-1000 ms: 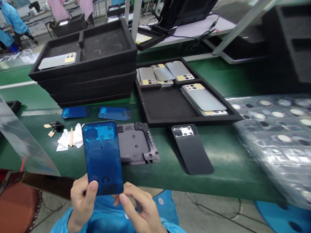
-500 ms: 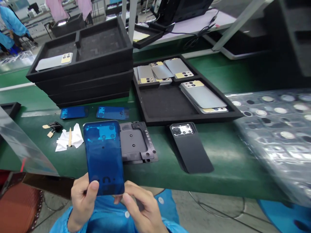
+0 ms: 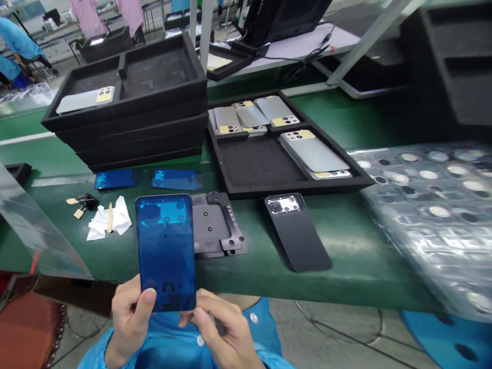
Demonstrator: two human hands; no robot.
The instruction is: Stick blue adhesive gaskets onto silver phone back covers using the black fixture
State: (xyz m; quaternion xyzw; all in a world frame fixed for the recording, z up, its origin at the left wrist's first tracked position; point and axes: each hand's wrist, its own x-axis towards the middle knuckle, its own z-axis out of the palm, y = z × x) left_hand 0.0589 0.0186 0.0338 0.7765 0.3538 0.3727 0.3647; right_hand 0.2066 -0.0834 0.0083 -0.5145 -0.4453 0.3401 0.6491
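Observation:
A blue film-covered phone back panel [image 3: 166,261] is held up over the bench's front edge. My left hand [image 3: 131,312] grips its lower left corner, thumb on the front face. At the lower right corner, my right hand [image 3: 223,323] pinches the edge between thumb and fingers. Partly hidden behind the panel lies a grey metal fixture [image 3: 217,225]. To the right, dark phone back panels [image 3: 303,238] lie stacked on the green bench [image 3: 238,279]. Two more blue panels [image 3: 116,179] [image 3: 175,180] lie further back.
Stacked black trays [image 3: 146,123] stand at the back left. Another black tray [image 3: 253,164] holds silver panels [image 3: 315,151]. Clear plastic blister trays [image 3: 438,225] lie at the right. A white tissue with a wooden stick [image 3: 110,218] lies beside a black clip [image 3: 86,201].
The held panel has turned slightly more upright, and its top edge has shifted a little to the right. Both hands keep their hold. The view has shifted slightly.

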